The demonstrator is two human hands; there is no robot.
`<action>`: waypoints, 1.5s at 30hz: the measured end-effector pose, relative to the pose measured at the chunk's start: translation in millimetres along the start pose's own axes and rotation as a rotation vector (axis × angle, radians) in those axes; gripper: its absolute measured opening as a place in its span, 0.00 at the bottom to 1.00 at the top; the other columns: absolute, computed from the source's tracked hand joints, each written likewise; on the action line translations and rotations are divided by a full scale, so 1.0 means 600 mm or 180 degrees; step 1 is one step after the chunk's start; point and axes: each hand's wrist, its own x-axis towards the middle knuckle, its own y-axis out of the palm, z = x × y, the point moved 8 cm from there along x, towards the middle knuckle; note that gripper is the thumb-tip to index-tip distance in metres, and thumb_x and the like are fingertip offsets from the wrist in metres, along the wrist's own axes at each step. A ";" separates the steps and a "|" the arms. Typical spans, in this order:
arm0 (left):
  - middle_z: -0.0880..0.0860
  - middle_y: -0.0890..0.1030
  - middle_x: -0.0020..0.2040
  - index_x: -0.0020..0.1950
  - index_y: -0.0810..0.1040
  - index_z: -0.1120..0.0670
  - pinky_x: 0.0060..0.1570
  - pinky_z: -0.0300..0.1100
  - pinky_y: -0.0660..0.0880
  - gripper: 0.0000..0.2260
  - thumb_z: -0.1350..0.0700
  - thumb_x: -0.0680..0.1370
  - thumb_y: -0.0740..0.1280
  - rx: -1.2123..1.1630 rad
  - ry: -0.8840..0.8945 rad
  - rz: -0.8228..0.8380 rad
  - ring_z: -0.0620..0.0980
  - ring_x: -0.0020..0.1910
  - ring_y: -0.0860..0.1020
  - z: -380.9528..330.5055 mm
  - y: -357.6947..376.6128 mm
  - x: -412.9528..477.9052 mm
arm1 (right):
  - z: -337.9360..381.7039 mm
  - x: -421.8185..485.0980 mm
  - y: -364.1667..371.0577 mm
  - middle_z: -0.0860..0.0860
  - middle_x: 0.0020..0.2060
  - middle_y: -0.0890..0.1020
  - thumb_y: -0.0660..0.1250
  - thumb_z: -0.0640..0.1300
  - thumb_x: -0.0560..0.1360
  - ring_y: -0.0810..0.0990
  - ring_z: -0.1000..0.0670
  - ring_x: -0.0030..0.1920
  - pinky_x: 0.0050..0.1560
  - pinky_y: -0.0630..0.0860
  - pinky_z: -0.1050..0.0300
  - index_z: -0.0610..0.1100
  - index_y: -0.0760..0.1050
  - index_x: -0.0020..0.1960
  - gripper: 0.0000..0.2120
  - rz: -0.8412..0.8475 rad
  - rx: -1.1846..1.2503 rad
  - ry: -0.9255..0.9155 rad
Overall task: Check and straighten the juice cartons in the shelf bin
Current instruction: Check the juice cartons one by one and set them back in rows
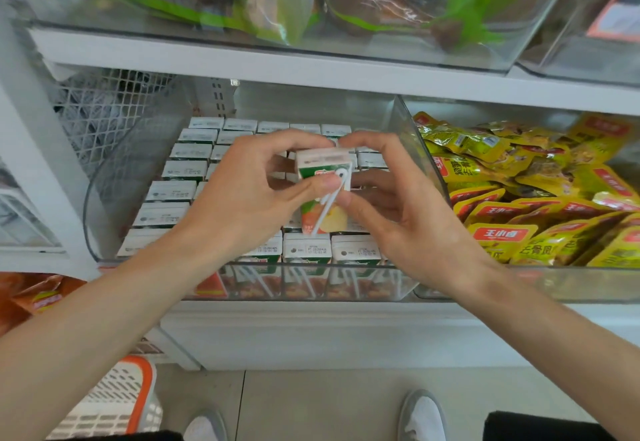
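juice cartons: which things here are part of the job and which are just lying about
Job: held carton, gripped by left hand and right hand; rows of cartons; bin.
Lying about: yellow snack packs; basket on the floor; bags on the upper shelf.

above cartons (184, 170): open gap under upper shelf (311, 70) | right: bin wall (408, 129) blocks | visible rows packed tight
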 end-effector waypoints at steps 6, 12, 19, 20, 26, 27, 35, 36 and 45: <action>0.38 0.86 0.52 0.57 0.84 0.45 0.50 0.25 0.76 0.13 0.55 0.75 0.79 -0.0248 0.0029 -0.0451 0.30 0.50 0.82 -0.011 -0.009 0.047 | -0.027 -0.029 -0.005 0.57 0.54 0.81 0.75 0.44 0.78 0.83 0.55 0.52 0.55 0.83 0.50 0.50 0.75 0.64 0.17 -0.0336 -0.1206 0.0460; 0.43 0.85 0.56 0.55 0.83 0.46 0.57 0.32 0.79 0.12 0.57 0.75 0.79 -0.0098 0.0016 -0.0169 0.37 0.54 0.83 -0.019 0.040 0.083 | 0.002 -0.055 0.008 0.49 0.47 0.82 0.72 0.41 0.78 0.81 0.46 0.51 0.50 0.78 0.50 0.43 0.84 0.50 0.02 -0.0339 -0.1946 -0.0224; 0.45 0.86 0.56 0.58 0.85 0.45 0.63 0.45 0.80 0.13 0.53 0.74 0.80 0.0066 -0.0056 0.0054 0.43 0.55 0.84 -0.016 0.095 0.101 | 0.006 -0.072 0.013 0.48 0.48 0.82 0.69 0.43 0.81 0.79 0.45 0.51 0.47 0.79 0.46 0.43 0.83 0.51 0.05 -0.0217 -0.2032 -0.0520; 0.44 0.86 0.55 0.57 0.85 0.44 0.62 0.45 0.80 0.13 0.53 0.74 0.80 0.0080 -0.0042 0.0077 0.42 0.54 0.84 -0.017 0.099 0.105 | 0.006 -0.072 0.012 0.48 0.48 0.82 0.69 0.43 0.82 0.79 0.45 0.51 0.47 0.79 0.46 0.43 0.83 0.52 0.05 -0.0211 -0.2023 -0.0534; 0.45 0.86 0.53 0.53 0.84 0.43 0.60 0.46 0.82 0.12 0.54 0.74 0.81 0.0212 0.0042 0.0342 0.44 0.53 0.85 -0.015 0.126 0.115 | 0.007 -0.071 0.010 0.48 0.49 0.82 0.68 0.44 0.82 0.80 0.45 0.53 0.49 0.78 0.49 0.43 0.83 0.53 0.07 -0.0120 -0.2037 -0.0506; 0.45 0.86 0.52 0.52 0.84 0.43 0.60 0.47 0.82 0.12 0.55 0.73 0.81 0.0282 0.0026 0.0485 0.45 0.53 0.85 -0.010 0.134 0.115 | 0.008 -0.071 0.010 0.48 0.49 0.82 0.68 0.44 0.82 0.79 0.45 0.53 0.49 0.78 0.49 0.42 0.83 0.53 0.07 -0.0103 -0.2045 -0.0498; 0.38 0.78 0.47 0.49 0.84 0.36 0.46 0.33 0.69 0.12 0.49 0.71 0.82 0.1267 0.0077 0.0813 0.37 0.46 0.74 0.025 0.150 0.123 | 0.006 -0.070 0.008 0.47 0.51 0.82 0.67 0.43 0.82 0.79 0.45 0.59 0.53 0.78 0.51 0.41 0.83 0.54 0.07 -0.0078 -0.2036 -0.0427; 0.39 0.76 0.45 0.51 0.86 0.38 0.44 0.34 0.68 0.12 0.50 0.72 0.81 0.1326 0.0102 0.0896 0.38 0.44 0.72 0.028 0.154 0.124 | 0.005 -0.071 0.007 0.47 0.52 0.82 0.67 0.43 0.82 0.79 0.46 0.59 0.53 0.77 0.53 0.42 0.83 0.54 0.07 -0.0084 -0.2038 -0.0414; 0.40 0.84 0.45 0.59 0.87 0.44 0.45 0.34 0.73 0.10 0.52 0.77 0.77 0.1480 0.0169 0.0773 0.39 0.42 0.78 0.054 0.126 0.147 | 0.004 -0.076 0.009 0.50 0.50 0.81 0.66 0.45 0.84 0.78 0.47 0.54 0.49 0.76 0.52 0.44 0.83 0.54 0.08 -0.0062 -0.2080 -0.0441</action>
